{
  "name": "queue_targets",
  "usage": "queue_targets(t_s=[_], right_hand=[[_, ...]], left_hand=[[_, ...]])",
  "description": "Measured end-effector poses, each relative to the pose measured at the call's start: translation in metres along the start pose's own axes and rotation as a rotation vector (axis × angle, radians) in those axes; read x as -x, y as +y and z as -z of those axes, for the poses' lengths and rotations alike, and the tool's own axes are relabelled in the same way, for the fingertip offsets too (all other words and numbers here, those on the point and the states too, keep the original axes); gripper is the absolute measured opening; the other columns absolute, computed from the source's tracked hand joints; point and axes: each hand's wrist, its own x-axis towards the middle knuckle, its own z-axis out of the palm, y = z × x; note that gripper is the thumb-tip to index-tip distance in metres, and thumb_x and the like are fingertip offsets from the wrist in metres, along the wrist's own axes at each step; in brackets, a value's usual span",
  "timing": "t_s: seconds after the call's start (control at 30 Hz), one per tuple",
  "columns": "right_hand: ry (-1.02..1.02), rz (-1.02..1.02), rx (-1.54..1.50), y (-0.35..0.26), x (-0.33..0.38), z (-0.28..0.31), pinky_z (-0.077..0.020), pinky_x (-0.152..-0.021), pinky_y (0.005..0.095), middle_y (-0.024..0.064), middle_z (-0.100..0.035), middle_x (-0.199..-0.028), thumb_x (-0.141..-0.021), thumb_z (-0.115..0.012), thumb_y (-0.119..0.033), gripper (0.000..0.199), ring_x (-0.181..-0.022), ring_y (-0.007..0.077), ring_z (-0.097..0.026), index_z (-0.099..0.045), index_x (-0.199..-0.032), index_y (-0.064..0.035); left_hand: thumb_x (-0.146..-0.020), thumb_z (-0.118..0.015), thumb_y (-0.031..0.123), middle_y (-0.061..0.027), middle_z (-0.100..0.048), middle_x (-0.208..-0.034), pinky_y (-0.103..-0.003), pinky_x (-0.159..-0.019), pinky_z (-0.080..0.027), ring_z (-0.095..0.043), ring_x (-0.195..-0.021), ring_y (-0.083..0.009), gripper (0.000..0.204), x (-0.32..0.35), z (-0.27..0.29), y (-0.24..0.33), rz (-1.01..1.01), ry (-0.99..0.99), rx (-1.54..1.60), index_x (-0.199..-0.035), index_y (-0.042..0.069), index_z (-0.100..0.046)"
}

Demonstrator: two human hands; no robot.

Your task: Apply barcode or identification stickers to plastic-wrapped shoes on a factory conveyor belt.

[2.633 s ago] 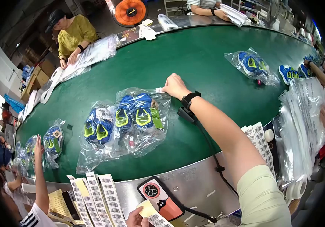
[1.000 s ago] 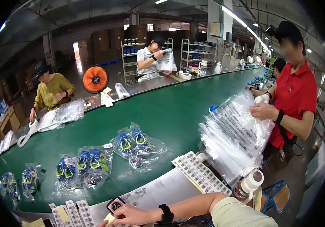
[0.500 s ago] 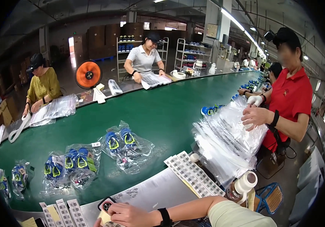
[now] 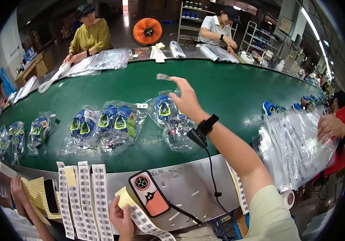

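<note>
My left hand (image 4: 122, 219) pinches a strip of barcode labels (image 4: 146, 223) with a yellow backing, low at the metal table's edge. My right hand (image 4: 186, 98) is raised over the green belt, with a small label (image 4: 163, 76) pinched at its fingertips. Under that hand lies a clear bag of blue shoes (image 4: 165, 110) with yellow-green trim, partly hidden by the wrist. To its left are more bagged blue shoes (image 4: 115, 120), one bag with a white label at its corner. A black wristband with a cable is on my right wrist.
A phone (image 4: 150, 193) with a black-edged case and several barcode strips (image 4: 85, 201) lie on the metal ledge. At lower left, another person's hand (image 4: 19, 193) rests by a yellow label sheet. Clear plastic bags (image 4: 297, 144) pile up at right; co-workers stand across the belt (image 4: 216, 88).
My right hand has risen from the ledge to above the bagged shoes, now with a label. The view has swung left and down, showing my left hand, the label strip and the whole phone.
</note>
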Motion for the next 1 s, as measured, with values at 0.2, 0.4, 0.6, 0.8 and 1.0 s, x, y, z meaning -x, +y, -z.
queue_targets(t_s=[0.2,0.4,0.6,0.8,1.0], right_hand=[[0.006,-0.740,-0.090,0.120,0.101,-0.038,-0.0404,-0.099,0.0396,0.0247,-0.048,-0.131,-0.077,-0.073,-0.027,0.088,-0.118,0.0344,-0.051,-0.022,-0.145,-0.0043],[0.126,-0.777,-0.214,0.084,0.071,-0.048,-0.0450,-0.090,0.0391,0.0239,-0.045,-0.130,-0.076,-0.075,-0.028,0.091,-0.109,0.0308,-0.053,-0.020,-0.145,-0.0046],[0.014,-0.805,0.055,0.158,0.012,-0.058,-0.0463,-0.091,0.0451,0.0283,-0.056,-0.116,-0.075,-0.071,-0.017,0.081,-0.105,0.0404,-0.058,-0.024,-0.140,-0.0033],[0.249,-0.961,-0.096,0.192,0.030,-0.051,-0.0517,-0.081,0.0404,0.0226,-0.059,-0.112,-0.069,-0.064,0.004,0.080,-0.097,0.0340,-0.062,-0.028,-0.139,-0.0058],[0.255,-0.974,-0.469,0.186,0.063,-0.007,-0.0479,-0.054,0.0263,0.0051,-0.062,-0.077,-0.072,-0.068,0.004,0.072,-0.069,0.0121,-0.059,-0.035,-0.136,-0.0039]], left_hand=[[-0.091,-0.055,0.004,-0.0152,-0.059,-0.112,-0.027,-0.079,-0.049,-0.060,-0.094,-0.0167,0.042,-0.002,-0.015,0.002,0.088,-0.072,-0.066,-0.131,-0.004,-0.045],[-0.091,-0.055,0.002,-0.0039,-0.057,-0.094,-0.022,-0.061,-0.045,-0.052,-0.070,-0.0084,0.043,-0.004,-0.004,-0.007,0.149,-0.143,-0.107,-0.133,0.000,-0.046],[-0.091,-0.053,0.002,-0.0090,-0.059,-0.105,-0.023,-0.064,-0.046,-0.055,-0.077,-0.0118,0.042,0.001,-0.001,-0.015,0.232,-0.151,-0.176,-0.132,-0.002,-0.047],[-0.090,-0.052,0.001,-0.0156,-0.055,-0.123,-0.028,-0.077,-0.051,-0.059,-0.097,-0.0196,0.043,0.000,-0.009,-0.015,0.111,-0.102,-0.181,-0.132,-0.001,-0.046],[-0.090,-0.052,0.001,-0.0144,-0.052,-0.127,-0.027,-0.077,-0.050,-0.058,-0.098,-0.0181,0.044,-0.006,-0.009,-0.016,0.102,-0.109,-0.203,-0.132,-0.004,-0.045]])
